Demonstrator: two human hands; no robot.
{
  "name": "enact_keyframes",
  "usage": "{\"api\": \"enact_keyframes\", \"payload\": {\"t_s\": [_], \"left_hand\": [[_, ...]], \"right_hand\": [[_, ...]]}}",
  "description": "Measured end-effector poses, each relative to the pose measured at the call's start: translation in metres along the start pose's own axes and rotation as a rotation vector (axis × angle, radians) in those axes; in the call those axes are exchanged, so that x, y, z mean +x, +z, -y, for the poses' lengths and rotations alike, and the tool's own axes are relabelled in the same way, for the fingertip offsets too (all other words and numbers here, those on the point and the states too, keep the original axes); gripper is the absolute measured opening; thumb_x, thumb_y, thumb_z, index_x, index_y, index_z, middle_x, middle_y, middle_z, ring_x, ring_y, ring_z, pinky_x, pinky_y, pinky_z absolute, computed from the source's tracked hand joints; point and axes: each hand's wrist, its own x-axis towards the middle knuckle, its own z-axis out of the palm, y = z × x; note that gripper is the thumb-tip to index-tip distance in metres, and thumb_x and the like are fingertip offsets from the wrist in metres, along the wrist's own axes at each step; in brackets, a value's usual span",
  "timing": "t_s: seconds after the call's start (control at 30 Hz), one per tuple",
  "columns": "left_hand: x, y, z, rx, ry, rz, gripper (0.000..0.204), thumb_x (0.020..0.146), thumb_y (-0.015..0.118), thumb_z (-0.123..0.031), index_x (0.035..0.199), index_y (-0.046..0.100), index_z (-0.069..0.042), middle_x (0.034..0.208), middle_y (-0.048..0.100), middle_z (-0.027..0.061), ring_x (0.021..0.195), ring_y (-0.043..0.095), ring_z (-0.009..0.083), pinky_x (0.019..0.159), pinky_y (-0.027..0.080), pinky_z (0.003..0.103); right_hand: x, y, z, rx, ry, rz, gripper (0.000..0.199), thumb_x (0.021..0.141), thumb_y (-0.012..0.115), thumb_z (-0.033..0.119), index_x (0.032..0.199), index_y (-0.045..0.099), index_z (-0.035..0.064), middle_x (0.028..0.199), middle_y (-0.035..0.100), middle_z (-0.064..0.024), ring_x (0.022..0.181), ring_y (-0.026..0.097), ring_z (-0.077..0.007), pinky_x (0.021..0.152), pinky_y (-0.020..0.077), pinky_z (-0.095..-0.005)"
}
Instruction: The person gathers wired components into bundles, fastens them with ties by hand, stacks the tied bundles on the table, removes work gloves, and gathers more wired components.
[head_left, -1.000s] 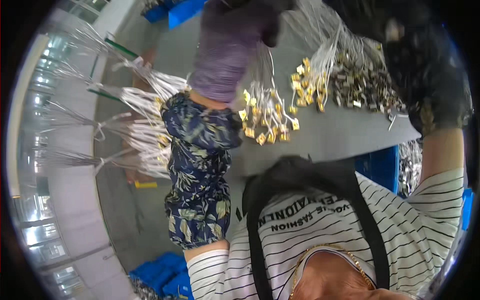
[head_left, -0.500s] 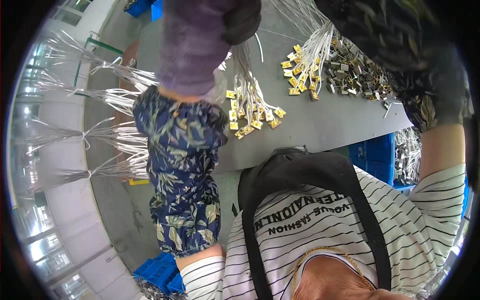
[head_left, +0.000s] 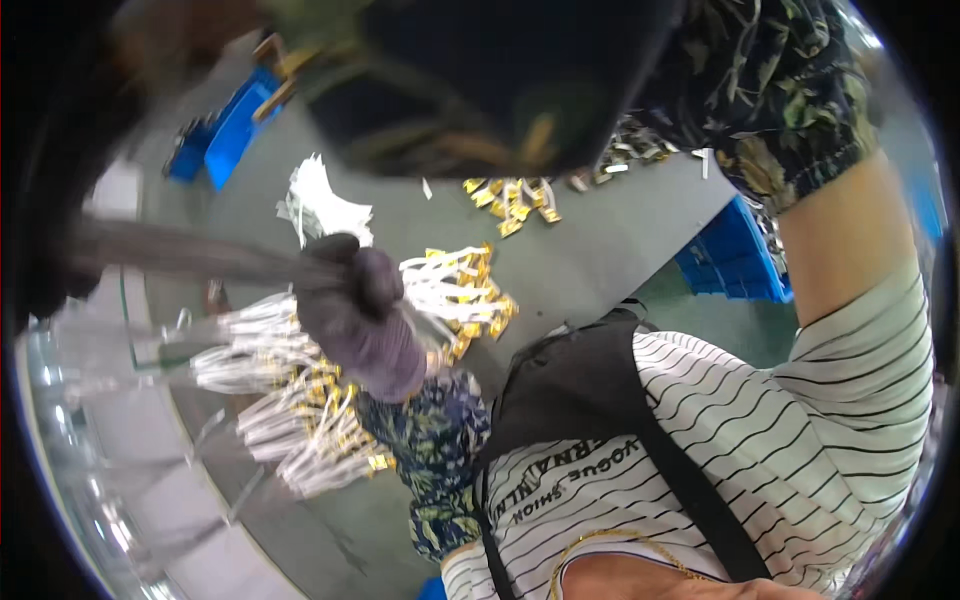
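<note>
My left hand (head_left: 355, 320), in a purple glove, is closed around a bundle of thin wires (head_left: 190, 255) that streaks out to the left in a blur. A floral sleeve cover (head_left: 430, 440) wraps that forearm. Below and beside the hand, bunches of white wires with gold terminals (head_left: 290, 430) lie on the grey table (head_left: 600, 250), and another bunch (head_left: 455, 290) lies just right of the hand. My right hand (head_left: 480, 80), in a dark glove, is raised close to the camera and badly blurred. Its fingers cannot be made out.
A small cluster of gold terminals (head_left: 510, 195) and a heap of white pieces (head_left: 320, 205) lie farther back. Blue bins stand at the far left (head_left: 225, 130) and under the table's right edge (head_left: 735, 255). My striped shirt and black apron strap fill the lower right.
My left hand has dropped from the top of the view toward my body and now grips a wire bundle stretched leftward. My right arm has risen close to the camera.
</note>
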Motion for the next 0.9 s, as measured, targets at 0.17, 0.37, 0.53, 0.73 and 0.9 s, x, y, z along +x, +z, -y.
{"api": "enact_keyframes", "payload": {"t_s": [0.17, 0.37, 0.53, 0.73, 0.9], "left_hand": [[-0.015, -0.002, 0.021, 0.137, 0.083, -0.264, 0.071, 0.076, 0.069, -0.062, 0.092, 0.061, 0.007, 0.065, 0.051, 0.0045, 0.049, 0.039, 0.0092, 0.045, 0.027, 0.021], [0.007, 0.019, 0.024, 0.209, 0.111, -0.133, 0.062, 0.085, 0.064, -0.055, 0.088, 0.06, 0.006, 0.066, 0.051, 0.0057, 0.05, 0.041, 0.0104, 0.046, 0.031, 0.024], [0.026, -0.014, 0.019, -0.099, -0.013, 0.256, 0.052, 0.091, 0.053, -0.056, 0.076, 0.051, -0.006, 0.051, 0.042, -0.0039, 0.041, 0.029, 0.0079, 0.042, 0.026, 0.024], [0.035, -0.01, 0.023, -0.099, -0.119, 0.407, 0.054, 0.092, 0.05, -0.057, 0.068, 0.045, -0.009, 0.046, 0.035, -0.0064, 0.038, 0.028, 0.007, 0.039, 0.023, 0.025], [0.036, -0.025, 0.018, -0.117, -0.085, 0.457, 0.052, 0.093, 0.048, -0.055, 0.085, 0.059, -0.006, 0.048, 0.037, -0.0057, 0.044, 0.034, 0.008, 0.048, 0.028, 0.026]], "right_hand": [[-0.006, -0.006, -0.003, -0.002, 0.074, 0.034, 0.045, 0.073, 0.075, 0.01, 0.113, 0.059, -0.0004, 0.098, 0.064, -0.0066, 0.085, 0.059, -0.0133, 0.074, 0.0496, -0.0278], [-0.062, -0.031, 0.003, 0.022, 0.247, 0.029, 0.043, 0.073, 0.075, 0.009, 0.112, 0.06, -0.0008, 0.097, 0.064, -0.0067, 0.085, 0.06, -0.0135, 0.074, 0.0497, -0.028], [-0.076, -0.014, -0.033, 0.193, 0.331, 0.117, 0.042, 0.073, 0.075, 0.009, 0.111, 0.06, -0.0011, 0.096, 0.064, -0.0068, 0.086, 0.06, -0.0137, 0.075, 0.0497, -0.0282], [-0.113, 0.058, -0.09, 0.584, 0.537, 0.193, 0.041, 0.073, 0.075, 0.008, 0.11, 0.061, -0.0015, 0.095, 0.065, -0.0069, 0.086, 0.06, -0.014, 0.075, 0.0498, -0.0284], [-0.141, 0.19, -0.15, 0.923, 0.757, -0.049, 0.016, 0.081, 0.067, 0.02, 0.09, 0.066, 0.0066, 0.073, 0.061, 0.0017, 0.063, 0.054, -0.006, 0.052, 0.043, -0.0233]]}}
